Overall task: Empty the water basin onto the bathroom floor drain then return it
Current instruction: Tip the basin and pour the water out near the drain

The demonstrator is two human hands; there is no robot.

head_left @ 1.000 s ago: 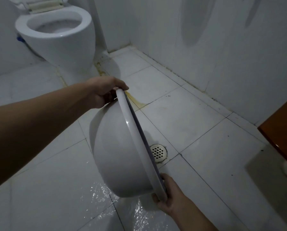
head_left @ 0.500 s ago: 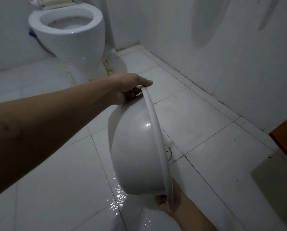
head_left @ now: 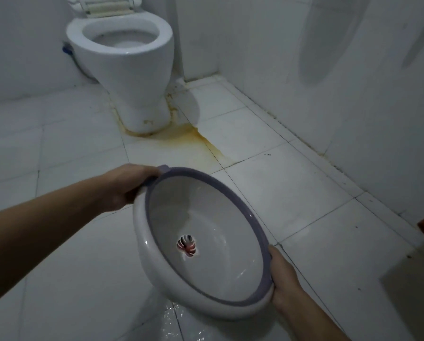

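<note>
Basin (head_left: 206, 242), empty, held above wet floor (head_left: 292, 188) w/ both hands: left hand (head_left: 129, 185) grips far rim, right hand (head_left: 283, 279) near rim. Opposite grips keep it level, mouth up, prob. ready for return.

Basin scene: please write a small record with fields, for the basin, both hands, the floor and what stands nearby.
basin: white basin with a purple rim, tilted, its opening facing the camera
contents: looks emptied; only a small printed motif on the bottom
left hand: left hand grips the far rim
right hand: right hand grips the near rim
floor: white floor tiles, wet patch below the basin
drain: not in view
nearby: toilet, seat up, with a yellow stain at its base
</note>
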